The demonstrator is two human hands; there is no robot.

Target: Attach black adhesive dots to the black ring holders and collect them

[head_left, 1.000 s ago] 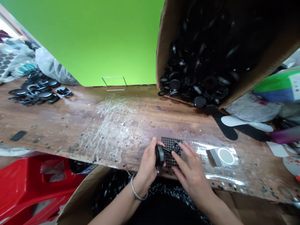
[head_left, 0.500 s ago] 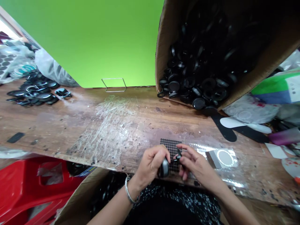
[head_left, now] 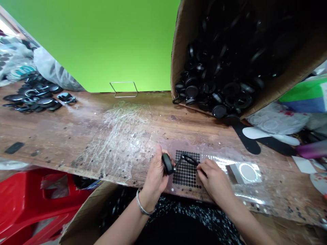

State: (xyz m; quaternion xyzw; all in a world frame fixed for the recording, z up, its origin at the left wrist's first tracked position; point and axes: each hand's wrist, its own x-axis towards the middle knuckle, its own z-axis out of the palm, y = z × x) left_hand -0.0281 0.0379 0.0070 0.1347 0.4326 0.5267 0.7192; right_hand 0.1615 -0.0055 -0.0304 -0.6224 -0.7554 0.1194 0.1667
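My left hand (head_left: 155,175) is wrapped round the thick disc end of a black disc with a hinged arm and ring (head_left: 168,164). The arm is unfolded to the right and ends in an oval-looking black ring (head_left: 190,159). My right hand (head_left: 215,178) is closed, thumb and fingers pinching the outer end of that ring. Below the unfolded arm, a sheet of small black dots (head_left: 187,177) lies on the wooden table (head_left: 158,132). Right of my right hand is a small grey box with a white ring on top (head_left: 246,173).
An open cardboard box (head_left: 176,58) full of similar black pieces (head_left: 219,111) lies at the back right. More black pieces (head_left: 38,98) are piled at the left. A green panel (head_left: 102,44) rises behind the table. A red stool (head_left: 22,197) stands at lower left.
The arm and ring have swung out from the disc to the right. My hands have moved apart, and my right fingers have closed on the ring's end.
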